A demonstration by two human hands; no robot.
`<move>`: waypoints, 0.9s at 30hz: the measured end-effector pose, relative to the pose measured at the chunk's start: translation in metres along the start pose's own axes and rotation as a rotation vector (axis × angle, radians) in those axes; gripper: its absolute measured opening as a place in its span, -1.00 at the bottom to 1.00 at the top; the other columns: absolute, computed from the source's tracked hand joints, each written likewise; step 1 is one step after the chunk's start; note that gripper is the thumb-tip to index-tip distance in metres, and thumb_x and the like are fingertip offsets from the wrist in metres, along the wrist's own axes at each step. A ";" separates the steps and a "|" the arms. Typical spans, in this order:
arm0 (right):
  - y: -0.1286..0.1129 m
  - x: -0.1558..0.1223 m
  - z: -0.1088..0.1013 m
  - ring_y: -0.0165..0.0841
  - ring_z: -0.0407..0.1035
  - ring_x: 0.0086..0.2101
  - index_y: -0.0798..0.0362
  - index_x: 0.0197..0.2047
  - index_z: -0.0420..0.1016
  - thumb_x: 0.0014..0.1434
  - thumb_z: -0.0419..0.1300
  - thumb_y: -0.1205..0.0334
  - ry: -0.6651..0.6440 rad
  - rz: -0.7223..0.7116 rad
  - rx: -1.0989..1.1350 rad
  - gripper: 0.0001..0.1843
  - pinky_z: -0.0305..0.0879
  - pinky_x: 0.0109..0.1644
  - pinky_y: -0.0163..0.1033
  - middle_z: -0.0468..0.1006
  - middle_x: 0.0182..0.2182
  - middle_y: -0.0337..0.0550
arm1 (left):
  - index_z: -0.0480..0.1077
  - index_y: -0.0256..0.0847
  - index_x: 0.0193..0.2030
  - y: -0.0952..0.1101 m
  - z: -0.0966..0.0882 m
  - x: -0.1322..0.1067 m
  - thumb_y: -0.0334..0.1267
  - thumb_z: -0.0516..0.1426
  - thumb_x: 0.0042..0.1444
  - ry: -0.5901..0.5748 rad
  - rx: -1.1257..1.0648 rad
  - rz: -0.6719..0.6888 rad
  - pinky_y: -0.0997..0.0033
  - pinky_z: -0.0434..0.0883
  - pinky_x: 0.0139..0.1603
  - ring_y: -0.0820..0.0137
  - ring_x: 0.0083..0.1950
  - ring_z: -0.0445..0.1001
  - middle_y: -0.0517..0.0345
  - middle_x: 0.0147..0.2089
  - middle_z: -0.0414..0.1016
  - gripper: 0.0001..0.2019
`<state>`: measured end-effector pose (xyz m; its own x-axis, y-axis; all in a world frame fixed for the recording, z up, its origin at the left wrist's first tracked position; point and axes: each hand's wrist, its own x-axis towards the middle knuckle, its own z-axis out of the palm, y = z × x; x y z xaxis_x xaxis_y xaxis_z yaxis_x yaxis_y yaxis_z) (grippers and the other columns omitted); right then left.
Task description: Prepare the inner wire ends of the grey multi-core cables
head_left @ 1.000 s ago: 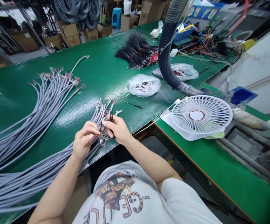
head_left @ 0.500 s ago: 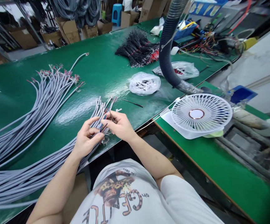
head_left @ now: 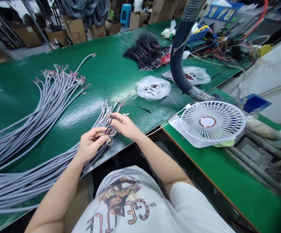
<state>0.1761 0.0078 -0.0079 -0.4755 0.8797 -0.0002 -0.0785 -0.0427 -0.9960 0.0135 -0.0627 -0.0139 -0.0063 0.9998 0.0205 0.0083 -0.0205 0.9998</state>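
Right hand (head_left: 125, 126) has lifted off the wires, its fingers (head_left: 113, 117) slightly parted and holding nothing visible, while left hand (head_left: 91, 144) stays pinched on coloured cores (head_left: 105, 131) of the grey cable bundle (head_left: 103, 114), at that hand's 1 o'clock, on the green bench mat (head_left: 106, 71)

left hand (head_left: 91, 144) gripping grey multicore cables (head_left: 37, 158), right hand (head_left: 126, 126) at their stripped coloured wires (head_left: 107, 127) (partly hidden by fingers)

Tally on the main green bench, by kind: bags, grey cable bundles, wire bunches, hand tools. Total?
Clear plastic bags: 2
Grey sheathed cable bundles: 2
Black-and-red wire bunch: 1
Slender black pointed hand tool: 1
Total: 6
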 end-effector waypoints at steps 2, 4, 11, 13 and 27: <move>-0.009 -0.011 -0.014 -0.55 0.25 -0.50 0.14 -0.09 0.42 0.20 0.11 0.16 0.077 -0.100 -0.171 -0.73 0.22 -0.43 -0.41 0.45 -0.38 -0.24 | 0.47 -0.33 -0.21 0.004 0.003 0.001 -0.18 0.32 -0.08 0.011 -0.037 -0.048 0.59 0.35 -0.52 0.52 -0.56 0.44 0.13 -0.52 0.56 -0.68; -0.020 -0.026 -0.024 -0.47 0.35 -0.37 0.14 -0.03 0.43 0.24 0.08 0.16 0.133 -0.198 -0.308 -0.70 0.32 -0.30 -0.35 0.49 -0.26 -0.14 | 0.48 -0.33 -0.23 0.007 0.005 0.002 -0.19 0.34 -0.12 0.023 -0.059 -0.081 0.60 0.34 -0.53 0.53 -0.57 0.44 0.13 -0.54 0.56 -0.67; -0.027 -0.062 -0.015 -0.35 0.44 -0.05 0.05 0.18 0.33 0.32 -0.01 0.21 -0.034 -0.461 -0.540 -0.61 0.36 0.07 -0.23 0.52 -0.01 -0.04 | 0.52 -0.32 -0.26 0.010 0.005 0.002 -0.21 0.38 -0.20 0.061 -0.101 -0.116 0.59 0.38 -0.53 0.50 -0.56 0.47 0.15 -0.56 0.54 -0.66; -0.014 -0.062 -0.008 -0.33 0.44 -0.03 0.08 0.14 0.36 0.31 0.01 0.24 -0.044 -0.450 -0.605 -0.63 0.36 0.09 -0.22 0.54 0.00 -0.02 | 0.53 -0.31 -0.26 0.010 0.005 0.002 -0.23 0.38 -0.20 0.061 -0.114 -0.116 0.61 0.38 -0.53 0.52 -0.56 0.46 0.14 -0.55 0.56 -0.67; 0.005 -0.049 -0.005 -0.28 0.52 -0.15 0.13 -0.01 0.49 0.28 0.08 0.21 -0.036 -0.477 -0.629 -0.70 0.44 -0.05 -0.21 0.61 -0.12 0.04 | 0.57 -0.26 -0.17 0.001 -0.002 0.000 -0.28 0.35 -0.10 -0.076 -0.077 -0.053 0.59 0.44 -0.45 0.51 -0.50 0.47 0.10 -0.44 0.60 -0.70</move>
<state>0.2035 -0.0327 -0.0135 -0.5440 0.7196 0.4316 0.2240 0.6202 -0.7518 0.0117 -0.0626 -0.0126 0.0712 0.9970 -0.0300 -0.0667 0.0348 0.9972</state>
